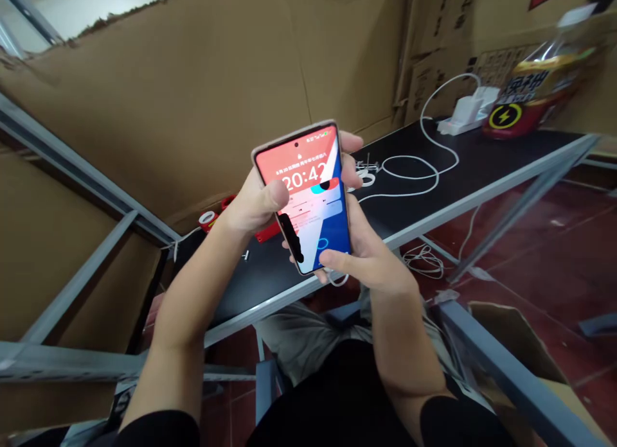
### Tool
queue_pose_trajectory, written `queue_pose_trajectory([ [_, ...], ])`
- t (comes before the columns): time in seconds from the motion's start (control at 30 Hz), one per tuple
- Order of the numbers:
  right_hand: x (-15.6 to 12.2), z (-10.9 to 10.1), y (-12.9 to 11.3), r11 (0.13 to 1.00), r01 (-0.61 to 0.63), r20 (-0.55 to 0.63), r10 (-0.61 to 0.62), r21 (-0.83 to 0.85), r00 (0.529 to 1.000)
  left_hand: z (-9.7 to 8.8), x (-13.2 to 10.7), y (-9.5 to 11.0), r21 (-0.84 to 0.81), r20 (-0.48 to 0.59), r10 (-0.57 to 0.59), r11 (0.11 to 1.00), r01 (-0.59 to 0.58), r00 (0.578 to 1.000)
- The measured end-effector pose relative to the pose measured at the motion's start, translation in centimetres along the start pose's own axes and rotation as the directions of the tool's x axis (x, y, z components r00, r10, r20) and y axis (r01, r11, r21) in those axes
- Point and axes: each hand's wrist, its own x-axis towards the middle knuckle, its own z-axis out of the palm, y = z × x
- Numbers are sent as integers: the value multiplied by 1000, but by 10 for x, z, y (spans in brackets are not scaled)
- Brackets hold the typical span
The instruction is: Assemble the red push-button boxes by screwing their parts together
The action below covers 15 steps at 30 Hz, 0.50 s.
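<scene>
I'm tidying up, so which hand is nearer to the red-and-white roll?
Left. The left hand, at the left edge of the smartphone, is just right of the red-and-white roll in view; the right hand, at the smartphone's lower right, is farther right.

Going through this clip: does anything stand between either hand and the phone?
Nothing visible does: the left hand and the right hand both hold the phone, in direct contact with it. A white cable curves below its lower end without blocking either hand; whether it is plugged in is unclear.
</scene>
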Motion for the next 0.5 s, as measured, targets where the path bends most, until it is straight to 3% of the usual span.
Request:
queue_pose_trajectory([
  [0.03,-1,1,7,1000,19,-34,-18,15,999,7,1,3,66,108,11,998,-19,994],
  [0.1,-1,5,20,997,68,-94,-64,43,994,18,-1,6,111,202,62,990,-86,977],
  [0.17,-1,12,28,993,105,-150,-95,60,984,20,-5,6,109,212,89,987,-114,973],
  [0.3,0,22,35,993,104,-217,-88,63,972,6,-8,3,139,227,66,985,-99,972],
  [0.4,1,23,41,992,107,-226,-90,61,970,-3,-10,10,225,164,109,964,-145,980],
  [0.5,4,21,47,991,122,-235,-103,64,966,-8,-26,36,368,12,291,888,-275,957],
])
